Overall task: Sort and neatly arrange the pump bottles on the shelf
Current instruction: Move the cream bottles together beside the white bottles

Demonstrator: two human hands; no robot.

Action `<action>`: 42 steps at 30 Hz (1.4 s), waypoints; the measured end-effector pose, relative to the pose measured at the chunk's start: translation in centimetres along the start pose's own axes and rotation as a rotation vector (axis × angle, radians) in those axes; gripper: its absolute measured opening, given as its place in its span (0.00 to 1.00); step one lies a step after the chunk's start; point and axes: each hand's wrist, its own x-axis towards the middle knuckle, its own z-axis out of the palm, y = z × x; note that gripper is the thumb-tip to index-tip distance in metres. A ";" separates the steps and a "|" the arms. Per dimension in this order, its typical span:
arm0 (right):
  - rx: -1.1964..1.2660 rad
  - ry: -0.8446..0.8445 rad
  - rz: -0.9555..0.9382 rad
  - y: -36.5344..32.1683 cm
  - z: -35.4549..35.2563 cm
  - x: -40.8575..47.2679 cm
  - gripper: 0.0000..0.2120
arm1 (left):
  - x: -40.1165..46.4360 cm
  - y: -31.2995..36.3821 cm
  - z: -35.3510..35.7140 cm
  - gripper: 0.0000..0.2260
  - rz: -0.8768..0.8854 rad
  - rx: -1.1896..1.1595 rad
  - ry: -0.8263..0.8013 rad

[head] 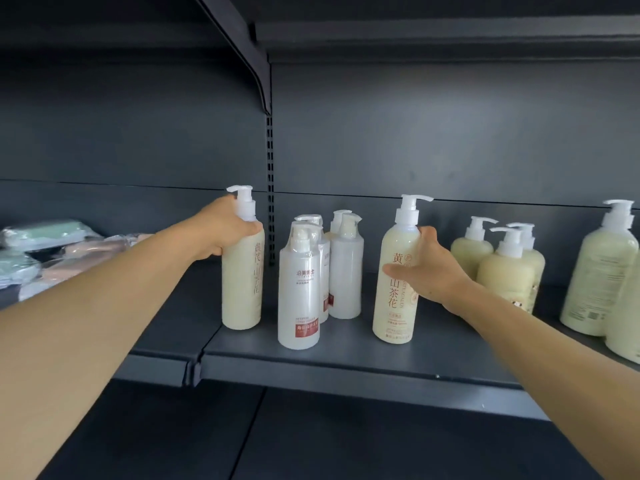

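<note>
While gripped upright, two bottles (241, 271).

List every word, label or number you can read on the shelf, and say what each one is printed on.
"黄 山茶花", with part of a sideways Latin word ending "CALUS": tall cream pump bottle gripped by the right hand.
"山" and "花", the rest blurred: matching tall cream bottle gripped by the left hand.
Front white shrink-wrapped pump bottle: dark heading and red panel, too blurred to read.
Round pale-yellow bottles and large pale-green bottle: print too small.
</note>
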 end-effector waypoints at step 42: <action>-0.073 0.227 0.080 18.3 -25.3 -8.0 0.24 | -11.5 27.1 31.0 0.09 0.359 -0.165 -0.390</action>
